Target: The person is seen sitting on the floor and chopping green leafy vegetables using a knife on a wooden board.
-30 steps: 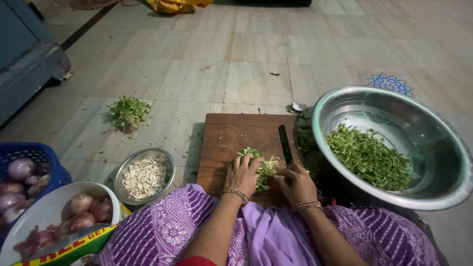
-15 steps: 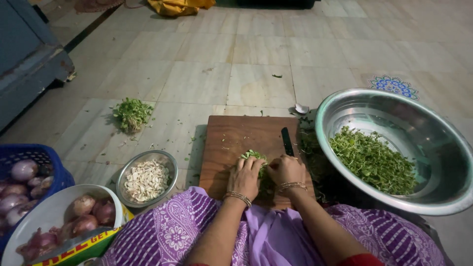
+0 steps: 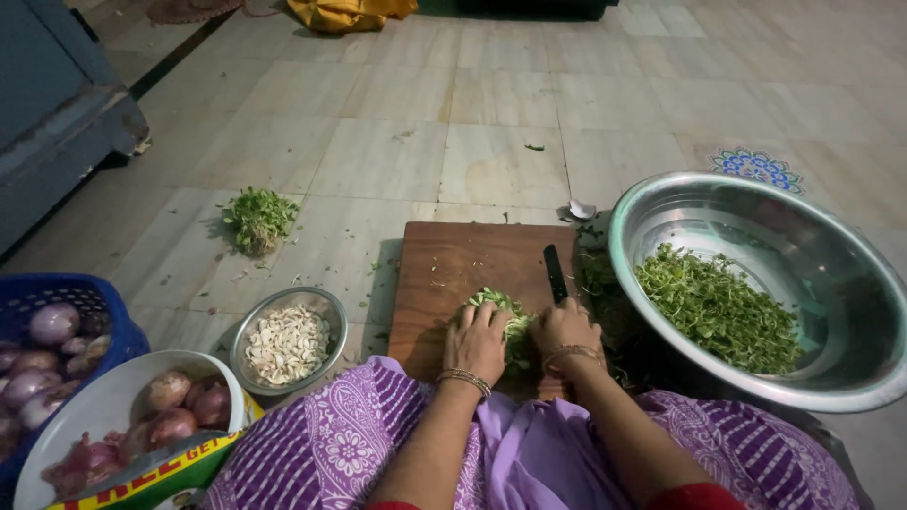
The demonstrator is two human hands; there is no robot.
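Because the left hand presses the greens with its fingers curled over the bunch, right beside the knife, I think the main risk is a cut on the fingertips if the blade comes down too near them. The right hand is closed around the knife handle, with the blade pointing away from the person. The greens lie at the near edge of the board, between the two hands, so pieces could easily fall from the board onto the purple cloth on the lap. The big bowl with chopped greens stands just beside the board on the right, and more greens lie in the dark gap between them; these could be forgotten or get dirty on the floor.

Some things are hard to see. The knife handle is hidden fully in the hand, and I cannot tell if the blade edge touches the greens. The left fingertips are partly covered by leaves. At the left, the blue basket with onions and the white bowl are cut off by the picture edge. The small bowl holds pale pieces, maybe garlic, but I am not sure.
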